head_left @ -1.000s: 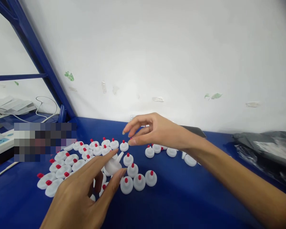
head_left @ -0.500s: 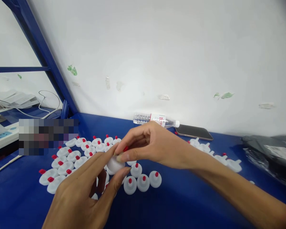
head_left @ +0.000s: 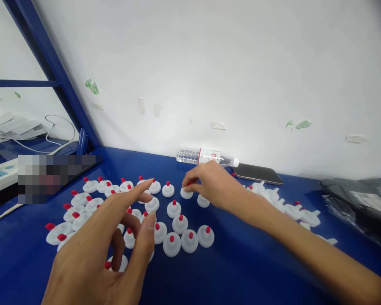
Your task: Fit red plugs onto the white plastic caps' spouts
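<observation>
My right hand point(head_left: 209, 183) pinches a white plastic nozzle cap point(head_left: 186, 193) by its red tip, low over the blue table, beside another white cap point(head_left: 203, 201) partly covered by that hand. My left hand point(head_left: 114, 237) hangs over the left group with thumb and forefinger apart and nothing between them. Under and around it stand several more white caps with red tips, such as one cap point(head_left: 174, 209) in the middle and another cap point(head_left: 206, 237) at the group's right edge. Part of the group is hidden by my left hand.
A second cluster of white pieces point(head_left: 294, 212) lies at the right, near a black plastic bag point(head_left: 352, 203). Along the wall are a lying water bottle point(head_left: 206, 156) and a phone point(head_left: 258, 174). A power strip point(head_left: 6, 171) and a blue frame point(head_left: 57, 76) are at left.
My hands have come apart. The right one has carried the cap away from the left hand to the back right of the group; the left hand's fingers have opened.
</observation>
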Motion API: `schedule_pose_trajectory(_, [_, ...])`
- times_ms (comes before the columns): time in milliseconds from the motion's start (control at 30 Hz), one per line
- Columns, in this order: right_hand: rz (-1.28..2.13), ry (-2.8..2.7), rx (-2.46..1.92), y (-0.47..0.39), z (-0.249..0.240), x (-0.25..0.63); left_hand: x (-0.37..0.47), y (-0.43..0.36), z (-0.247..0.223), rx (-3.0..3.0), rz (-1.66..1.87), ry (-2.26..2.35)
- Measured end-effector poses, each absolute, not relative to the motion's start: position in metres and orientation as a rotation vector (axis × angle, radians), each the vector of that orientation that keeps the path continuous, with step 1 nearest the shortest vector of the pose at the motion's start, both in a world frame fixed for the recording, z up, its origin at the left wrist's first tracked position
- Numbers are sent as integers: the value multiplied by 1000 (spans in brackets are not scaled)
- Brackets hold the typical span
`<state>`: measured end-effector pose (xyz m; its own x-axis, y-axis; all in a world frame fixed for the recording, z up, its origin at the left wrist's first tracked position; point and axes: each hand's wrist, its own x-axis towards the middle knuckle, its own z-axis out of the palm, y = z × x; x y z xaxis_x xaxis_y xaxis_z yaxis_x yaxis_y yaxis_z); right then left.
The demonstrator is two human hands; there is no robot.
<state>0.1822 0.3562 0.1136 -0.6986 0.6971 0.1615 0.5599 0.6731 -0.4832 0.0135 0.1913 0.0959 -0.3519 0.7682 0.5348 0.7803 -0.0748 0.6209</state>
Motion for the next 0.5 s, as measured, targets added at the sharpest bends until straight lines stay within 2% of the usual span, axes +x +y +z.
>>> schedule_pose_trajectory(133, [545, -2630, -1002, 355, 104, 178, 12, 191, 95, -1786, -1445, -2130])
schedule_pose_trajectory(367, [395, -2592, -1303, 351, 142, 198, 11, 191, 95, -1801, -1444, -2108])
schedule_pose_trajectory(500, [433, -2681, -1464, 347, 146, 203, 9, 192, 93, -1866, -1427, -2073])
